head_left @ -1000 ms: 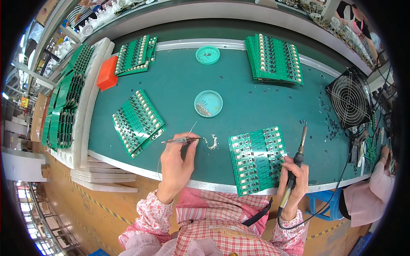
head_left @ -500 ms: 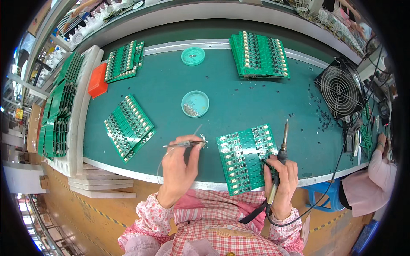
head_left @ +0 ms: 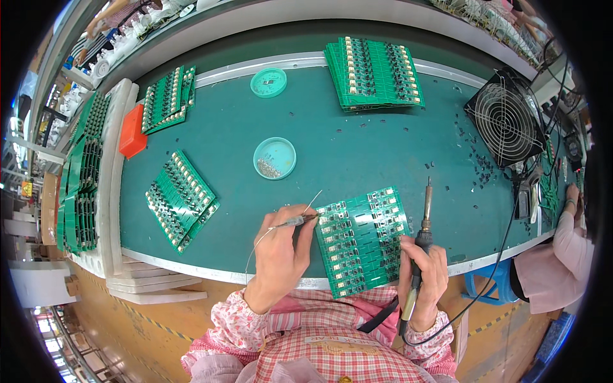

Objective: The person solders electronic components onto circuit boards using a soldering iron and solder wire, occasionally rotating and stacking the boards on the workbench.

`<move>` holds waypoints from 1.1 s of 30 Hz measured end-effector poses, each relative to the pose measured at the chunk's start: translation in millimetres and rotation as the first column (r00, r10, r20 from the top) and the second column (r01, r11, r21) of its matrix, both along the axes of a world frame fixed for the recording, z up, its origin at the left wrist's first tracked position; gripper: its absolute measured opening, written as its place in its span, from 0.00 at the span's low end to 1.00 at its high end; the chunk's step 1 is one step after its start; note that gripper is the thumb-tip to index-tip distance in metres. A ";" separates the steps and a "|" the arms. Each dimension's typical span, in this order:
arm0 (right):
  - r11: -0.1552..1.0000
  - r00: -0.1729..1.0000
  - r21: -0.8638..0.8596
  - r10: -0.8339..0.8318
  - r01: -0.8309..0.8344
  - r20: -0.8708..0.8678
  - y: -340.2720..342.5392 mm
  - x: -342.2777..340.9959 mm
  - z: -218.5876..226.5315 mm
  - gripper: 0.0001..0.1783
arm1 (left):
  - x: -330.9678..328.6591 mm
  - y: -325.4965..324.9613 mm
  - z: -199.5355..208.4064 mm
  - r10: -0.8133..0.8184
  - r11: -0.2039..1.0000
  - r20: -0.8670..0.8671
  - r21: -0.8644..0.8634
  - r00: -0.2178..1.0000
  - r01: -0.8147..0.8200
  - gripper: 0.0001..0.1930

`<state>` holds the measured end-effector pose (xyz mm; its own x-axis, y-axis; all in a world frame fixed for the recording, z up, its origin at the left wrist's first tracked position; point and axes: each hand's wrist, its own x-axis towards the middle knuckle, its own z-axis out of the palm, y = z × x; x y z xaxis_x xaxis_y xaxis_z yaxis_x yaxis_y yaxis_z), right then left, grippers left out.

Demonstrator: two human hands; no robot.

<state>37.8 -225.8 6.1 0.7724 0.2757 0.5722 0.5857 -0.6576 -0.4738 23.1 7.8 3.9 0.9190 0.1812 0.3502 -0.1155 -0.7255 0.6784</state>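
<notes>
My left hand (head_left: 279,258) pinches a pair of tweezers (head_left: 292,222), whose tips reach the upper left corner of a green circuit board panel (head_left: 365,236). A thin solder wire (head_left: 258,242) runs through the same hand and sticks out past the fingers. The panel lies tilted over the table's near edge, with rows of small white and black parts along both sides. My right hand (head_left: 426,281) is closed around a soldering iron (head_left: 423,239), its tip pointing away from me above the table. Fingers of that hand also touch the panel's right edge.
A round dish (head_left: 274,158) holds small metal parts; another dish (head_left: 269,83) stands behind it. Board stacks lie at the back (head_left: 377,73) and left (head_left: 182,201), near a red box (head_left: 133,132). A fan (head_left: 507,121) and scattered black bits are right. A co-worker's sleeve (head_left: 565,246) shows far right.
My left hand has moved right, bringing the tweezers from the small loose parts to the panel's corner. The solder wire's free end has swung rightward. The whole view has shifted slightly.
</notes>
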 end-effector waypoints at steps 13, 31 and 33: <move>0.997 0.998 0.041 0.061 -0.060 -0.018 -1.6 0.6 1.6 0.26 | 0.8 0.3 0.1 -0.024 0.999 0.011 0.045 1.000 0.024 0.09; 0.667 0.859 0.730 0.452 -0.145 -0.243 35.3 15.8 6.2 0.11 | 0.1 0.6 -2.1 -0.029 0.998 0.024 0.052 0.999 0.028 0.09; 0.659 0.855 0.731 0.471 -0.177 -0.218 37.1 16.6 4.8 0.11 | -0.2 1.1 -2.3 -0.035 0.998 0.020 0.052 0.999 0.034 0.10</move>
<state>54.3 -188.8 10.9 0.8907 0.2097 0.4033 0.3859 0.1199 -0.9147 22.9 8.8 1.6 0.9167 0.1307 0.3776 -0.1550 -0.7547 0.6375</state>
